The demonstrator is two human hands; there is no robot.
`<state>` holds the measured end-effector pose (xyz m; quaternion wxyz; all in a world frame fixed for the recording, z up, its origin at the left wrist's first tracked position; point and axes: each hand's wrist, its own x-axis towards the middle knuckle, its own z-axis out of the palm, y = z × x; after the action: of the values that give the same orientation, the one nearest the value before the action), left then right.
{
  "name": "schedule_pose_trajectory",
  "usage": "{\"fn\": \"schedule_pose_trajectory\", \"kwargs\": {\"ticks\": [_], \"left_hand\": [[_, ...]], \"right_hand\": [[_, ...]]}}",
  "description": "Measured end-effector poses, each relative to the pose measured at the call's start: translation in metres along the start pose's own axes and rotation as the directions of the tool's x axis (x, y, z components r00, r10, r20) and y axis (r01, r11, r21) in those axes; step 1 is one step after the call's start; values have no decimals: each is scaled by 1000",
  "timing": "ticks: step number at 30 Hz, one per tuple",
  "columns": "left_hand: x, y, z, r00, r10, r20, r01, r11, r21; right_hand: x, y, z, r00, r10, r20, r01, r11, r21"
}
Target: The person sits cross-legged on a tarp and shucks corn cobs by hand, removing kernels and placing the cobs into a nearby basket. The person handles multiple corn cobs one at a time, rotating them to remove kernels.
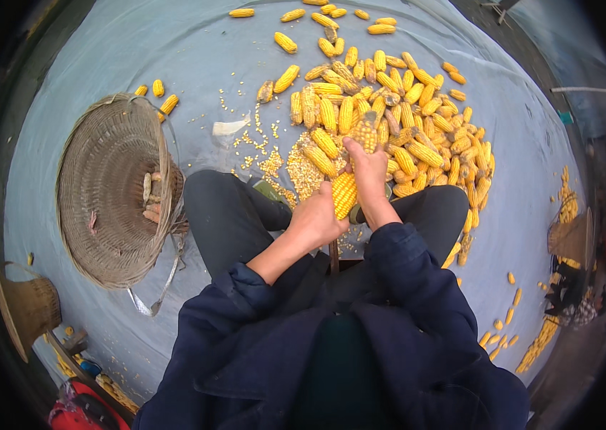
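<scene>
Between my knees, my left hand [314, 216] grips a full yellow ear of corn [344, 194], which is tilted. My right hand [370, 171] is closed around the lower end of a second ear [364, 134], blurred and with gaps between its kernels. The two ears are close together; whether they touch is hidden by my fingers. Loose kernels [305, 172] lie heaped below and beyond my hands, with two ears [319, 160] on top. A large pile of husked corn ears [424, 153] spreads ahead and to the right.
At my left a big woven basket [112, 236] lies tipped, with several bare cobs [152, 199] inside. A pale scrap [230, 127] rests on the grey-blue sheet [217, 48]. Other baskets [39, 312] stand at the edges. Another person [577, 309] is at far right.
</scene>
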<state>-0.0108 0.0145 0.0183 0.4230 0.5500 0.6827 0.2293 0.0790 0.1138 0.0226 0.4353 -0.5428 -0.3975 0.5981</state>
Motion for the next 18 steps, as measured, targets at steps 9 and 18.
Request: {"fn": "schedule_pose_trajectory", "kwargs": {"ticks": [9,18], "left_hand": [[10,-29,-23,915,176,362,245,469,-849],[2,-10,-30,902,269,337,206,416,-886]], "right_hand": [[5,-14,-52,923,69,379,-146,973,179],[-26,-28,-29,810,-4,586,-51,996,78]]}}
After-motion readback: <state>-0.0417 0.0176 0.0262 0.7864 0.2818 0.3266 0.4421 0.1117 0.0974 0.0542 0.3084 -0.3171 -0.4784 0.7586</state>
